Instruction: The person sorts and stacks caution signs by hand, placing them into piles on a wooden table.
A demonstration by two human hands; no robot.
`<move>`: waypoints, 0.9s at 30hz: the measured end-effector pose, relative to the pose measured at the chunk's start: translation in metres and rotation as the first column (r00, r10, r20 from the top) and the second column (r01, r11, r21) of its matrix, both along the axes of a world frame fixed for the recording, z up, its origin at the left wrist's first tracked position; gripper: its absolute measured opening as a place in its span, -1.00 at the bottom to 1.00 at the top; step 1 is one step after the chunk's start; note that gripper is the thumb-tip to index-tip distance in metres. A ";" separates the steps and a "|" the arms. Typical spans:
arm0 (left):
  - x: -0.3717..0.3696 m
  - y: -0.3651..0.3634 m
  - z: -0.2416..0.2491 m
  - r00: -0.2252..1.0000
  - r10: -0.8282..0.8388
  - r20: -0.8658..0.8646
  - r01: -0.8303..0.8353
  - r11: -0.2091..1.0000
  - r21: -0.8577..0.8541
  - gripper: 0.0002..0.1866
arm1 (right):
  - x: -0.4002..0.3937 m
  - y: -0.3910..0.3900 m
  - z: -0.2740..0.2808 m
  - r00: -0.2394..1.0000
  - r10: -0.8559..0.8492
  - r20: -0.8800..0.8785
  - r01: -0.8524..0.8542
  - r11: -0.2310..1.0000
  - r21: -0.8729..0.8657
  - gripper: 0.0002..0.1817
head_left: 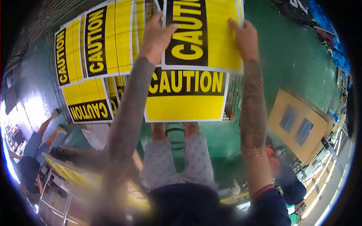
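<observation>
Between my two hands is a yellow and black caution sign (224, 45) with a white border, raised at the top of the view. My left hand (155, 39) grips its left edge, thumb on the front face. On its right edge my right hand (245, 37) holds on the same way, fingers hidden behind. Below it another caution sign (184, 107) lies on a wire rack (233, 90), its lower part toward me. To the left, several more caution signs (122, 41) lie in overlapping rows, some turned sideways or upside down.
Green floor (283, 49) surrounds the rack. Cardboard sheets or a box (296, 124) stand at the right. Blue plastic bags (322, 22) lie at the upper right. Another person (30, 162) is at the far left, and one more (288, 180) at the lower right.
</observation>
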State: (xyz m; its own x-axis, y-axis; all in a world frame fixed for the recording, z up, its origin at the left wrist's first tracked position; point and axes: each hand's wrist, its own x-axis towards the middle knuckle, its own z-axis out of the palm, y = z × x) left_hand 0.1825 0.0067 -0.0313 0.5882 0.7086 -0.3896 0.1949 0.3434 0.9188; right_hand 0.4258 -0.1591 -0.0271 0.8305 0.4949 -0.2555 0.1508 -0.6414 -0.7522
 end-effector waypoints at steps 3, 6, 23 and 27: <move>-0.004 -0.006 0.060 0.999 -0.037 0.024 0.038 0.999 -0.025 -0.11 | -0.004 -0.004 0.049 0.970 0.018 -0.241 0.000 0.997 0.077 -0.29; -0.004 -0.003 0.064 0.981 -0.185 0.062 0.187 0.982 -0.028 -0.10 | -0.001 -0.015 0.068 0.947 -0.010 -0.321 0.040 0.995 0.089 -0.37; -0.048 -0.017 0.020 0.303 -0.866 -0.398 0.936 0.191 0.297 -0.11 | -0.350 -0.189 0.043 0.218 -0.414 -0.884 0.398 0.864 -0.307 -0.65; -0.086 -0.030 0.041 0.655 -0.556 -0.512 0.751 0.410 0.517 -0.27 | -0.301 -0.240 0.038 0.465 -0.292 -0.836 0.022 0.947 -0.319 -0.63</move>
